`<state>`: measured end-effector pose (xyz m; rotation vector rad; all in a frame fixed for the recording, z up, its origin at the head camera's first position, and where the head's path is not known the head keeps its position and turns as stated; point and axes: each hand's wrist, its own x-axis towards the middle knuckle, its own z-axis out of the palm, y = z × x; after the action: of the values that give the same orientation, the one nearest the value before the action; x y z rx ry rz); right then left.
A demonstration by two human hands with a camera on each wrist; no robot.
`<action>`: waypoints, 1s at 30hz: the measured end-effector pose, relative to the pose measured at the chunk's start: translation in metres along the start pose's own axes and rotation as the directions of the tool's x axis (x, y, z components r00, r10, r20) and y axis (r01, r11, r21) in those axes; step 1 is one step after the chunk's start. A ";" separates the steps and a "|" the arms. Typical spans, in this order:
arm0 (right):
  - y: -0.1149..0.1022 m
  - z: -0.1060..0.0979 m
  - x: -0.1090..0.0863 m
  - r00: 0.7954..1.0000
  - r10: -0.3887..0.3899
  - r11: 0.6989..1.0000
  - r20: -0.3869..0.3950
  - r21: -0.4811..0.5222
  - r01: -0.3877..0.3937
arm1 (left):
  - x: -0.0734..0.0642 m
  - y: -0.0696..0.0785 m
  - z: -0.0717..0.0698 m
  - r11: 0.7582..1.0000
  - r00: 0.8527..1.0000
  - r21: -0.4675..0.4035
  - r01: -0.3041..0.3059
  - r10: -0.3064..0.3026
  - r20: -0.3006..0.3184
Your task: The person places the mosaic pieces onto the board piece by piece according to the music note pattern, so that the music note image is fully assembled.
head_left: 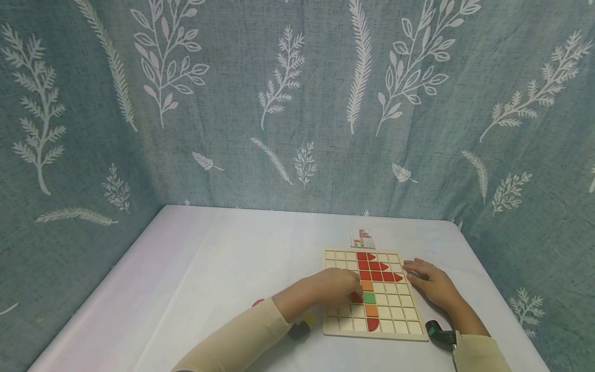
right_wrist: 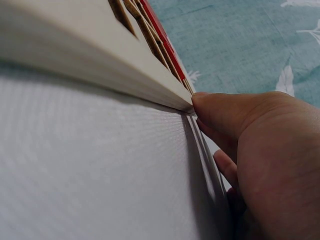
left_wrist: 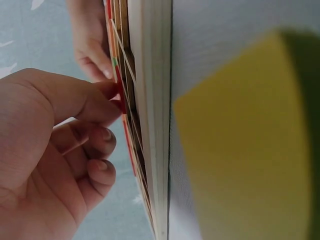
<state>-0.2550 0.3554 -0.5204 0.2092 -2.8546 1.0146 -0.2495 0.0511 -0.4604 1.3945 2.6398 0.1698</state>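
Note:
A wooden grid board (head_left: 395,330) lies on the table, with red, orange and green tiles set in its cells. My left hand (head_left: 337,287) reaches over the board's left half. In the left wrist view, thumb and forefinger of the left hand (left_wrist: 55,115) pinch a red tile (left_wrist: 121,92) down at the grid surface, beside the green tile (head_left: 369,298). The other fingers are loosely bent. At the board's right edge rests my right hand (head_left: 432,284), fingers extended. Its thumb (right_wrist: 215,107) touches the board's side in the right wrist view.
A small pattern card (head_left: 362,238) lies behind the board. Left of the board, partly behind the left forearm, are a red piece (head_left: 257,302) and a yellow piece (head_left: 309,318). A dark wrist camera (head_left: 439,335) sits by the right wrist. Patterned cloth (head_left: 297,103) surrounds the white table.

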 end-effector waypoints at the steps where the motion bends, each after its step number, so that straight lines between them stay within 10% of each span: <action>1: 0.000 0.000 0.000 1.000 -0.001 1.000 0.000 0.000 0.001 | -0.001 0.000 -0.001 1.000 1.000 0.003 0.000 0.000 0.000; 15: -0.002 -0.002 -0.001 1.000 0.015 1.000 0.018 -0.001 -0.015 | -0.005 -0.005 -0.003 1.000 0.999 -0.001 -0.009 0.009 -0.046; 30: -0.009 -0.003 -0.004 0.999 0.022 1.000 0.037 -0.021 -0.021 | -0.061 -0.031 -0.013 0.995 0.993 -0.014 0.099 -0.100 -0.068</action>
<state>-0.2494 0.3506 -0.5128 0.1983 -2.9056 0.9955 -0.2432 -0.0167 -0.4479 1.2723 2.7524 0.2233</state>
